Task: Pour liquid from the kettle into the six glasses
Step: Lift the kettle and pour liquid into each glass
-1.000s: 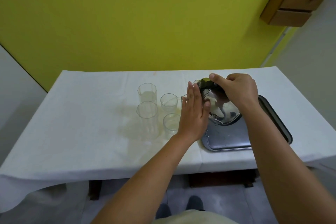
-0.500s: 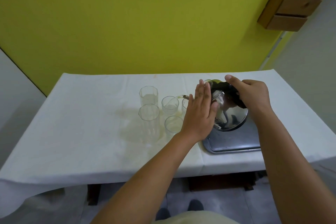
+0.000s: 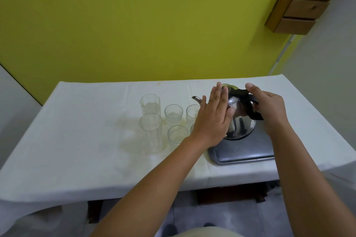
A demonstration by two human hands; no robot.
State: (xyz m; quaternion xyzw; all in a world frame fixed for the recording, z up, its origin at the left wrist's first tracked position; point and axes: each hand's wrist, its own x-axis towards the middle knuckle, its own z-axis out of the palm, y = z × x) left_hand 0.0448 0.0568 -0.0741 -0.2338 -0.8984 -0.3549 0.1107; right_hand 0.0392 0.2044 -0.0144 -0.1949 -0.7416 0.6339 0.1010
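A steel kettle (image 3: 241,123) with a black handle stands about upright on the far left part of a dark tray (image 3: 242,153), its spout (image 3: 196,99) pointing left toward the glasses. My right hand (image 3: 269,108) grips the handle from the right. My left hand (image 3: 212,119) lies flat with straight fingers against the kettle's left side. Left of the kettle stand two tall glasses (image 3: 151,132) and several short glasses (image 3: 173,114) in a close group, some holding pale liquid. One short glass is mostly hidden behind my left hand.
A white cloth covers the table (image 3: 86,140), with faint damp stains near the glasses. The tray reaches close to the table's front edge. A yellow wall rises behind, and a wooden drawer unit (image 3: 306,0) hangs at the upper right.
The kettle was tilted with its spout over the glasses; it now sits upright on the tray. Both hands stayed on it. The view has tipped upward.
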